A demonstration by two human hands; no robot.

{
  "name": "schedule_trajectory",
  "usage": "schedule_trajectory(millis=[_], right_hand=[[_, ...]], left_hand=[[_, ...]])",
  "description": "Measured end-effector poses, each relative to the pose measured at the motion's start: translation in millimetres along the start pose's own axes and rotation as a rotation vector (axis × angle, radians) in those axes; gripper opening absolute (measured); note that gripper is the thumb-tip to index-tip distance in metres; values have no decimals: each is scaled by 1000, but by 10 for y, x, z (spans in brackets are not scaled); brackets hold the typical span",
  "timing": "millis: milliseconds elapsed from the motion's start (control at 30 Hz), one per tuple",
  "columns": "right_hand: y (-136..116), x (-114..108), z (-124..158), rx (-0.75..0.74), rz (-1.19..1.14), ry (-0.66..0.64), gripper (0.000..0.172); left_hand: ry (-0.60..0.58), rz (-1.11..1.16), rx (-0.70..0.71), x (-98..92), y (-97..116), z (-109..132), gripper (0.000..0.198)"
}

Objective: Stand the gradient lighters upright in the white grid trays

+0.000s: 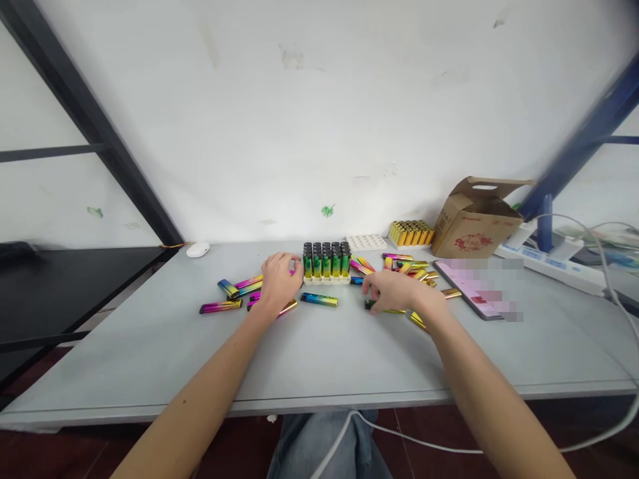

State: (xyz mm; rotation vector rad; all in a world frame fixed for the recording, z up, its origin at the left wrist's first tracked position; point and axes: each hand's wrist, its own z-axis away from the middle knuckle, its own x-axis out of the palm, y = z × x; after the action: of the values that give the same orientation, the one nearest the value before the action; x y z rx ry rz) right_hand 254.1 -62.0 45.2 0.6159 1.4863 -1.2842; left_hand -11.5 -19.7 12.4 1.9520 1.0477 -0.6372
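Observation:
A white rack (327,281) holds rows of upright lighters (327,261) with black tops and shiny green-yellow bodies. Against its left side is my left hand (280,283), fingers apart and curved; a bit of magenta shows between thumb and fingers. Lighters in magenta, gold and blue lie loose around and under that hand, partly hidden. To the right of the rack, my right hand (397,293) has its fingertips around the dark end of a green-gold lighter (392,310) lying on the table. A blue-yellow lighter (319,300) lies between the hands.
Behind are a bare white rack (367,242) and a rack of yellow-gold lighters (412,233). More loose lighters (412,267) lie to the right. An opened cardboard box (472,226), a pink-screened tablet (469,289), a power strip (554,267) and white cables stand or lie farther right.

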Motion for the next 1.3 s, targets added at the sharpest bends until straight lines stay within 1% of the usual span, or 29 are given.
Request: schedule_trajectory(millis=[100,200,333,367,433,500,600,667,767,800,833,867,933,1000,1067,1133,1167,1233,1300], right_hand=[[-50,58,-59,-154,-54,47,20],[-115,98,-111,-296,-113,58,10],[-176,125,-153,-419,-233,58,16],[-192,133,-165,-424,-292,74,20],[-234,164,-198,-378,-461,112,28],[-293,221,-243,-294,-723,132,34],[-390,331,-316,-159,-1160,185,32],[-441,386,-345,-112,-1321,212,31],[-490,398,-343,-149,-1433,215,34],[-500,385,-333,-175,-1446,221,37],[-508,368,-321,-200,-1446,236,41],[-514,349,-309,-223,-1431,259,44],[-521,319,-287,-257,-1365,329,46],[-529,313,-269,-293,-1271,423,43],[-547,331,-251,-343,-1156,540,36],[-577,363,-233,-388,-1056,634,32],[-593,379,-224,-406,-1017,657,31],[-615,404,-218,-435,-964,665,30],[-611,410,-229,-444,-927,683,27]], left_hand=[[-1,4,4,-2,4,-3,20],[-5,-4,9,-7,9,-7,20],[-3,-10,20,-14,14,-8,21],[-1,-10,15,-13,16,-7,21],[-3,-7,1,-7,20,-1,20],[-12,-1,-9,5,26,4,20],[3,18,-5,12,44,11,19],[75,56,16,-12,73,19,19],[228,153,79,-98,145,48,19],[252,187,106,-131,173,64,20],[244,218,137,-160,201,83,21],[204,251,177,-181,228,105,21],[57,309,283,-189,274,151,21],[-93,337,390,-148,307,194,26],[-168,327,446,-80,327,226,27],[-158,312,447,-19,336,239,23],[-144,315,441,1,337,238,20],[-127,346,424,12,337,225,18],[-129,381,370,-3,336,205,19]])
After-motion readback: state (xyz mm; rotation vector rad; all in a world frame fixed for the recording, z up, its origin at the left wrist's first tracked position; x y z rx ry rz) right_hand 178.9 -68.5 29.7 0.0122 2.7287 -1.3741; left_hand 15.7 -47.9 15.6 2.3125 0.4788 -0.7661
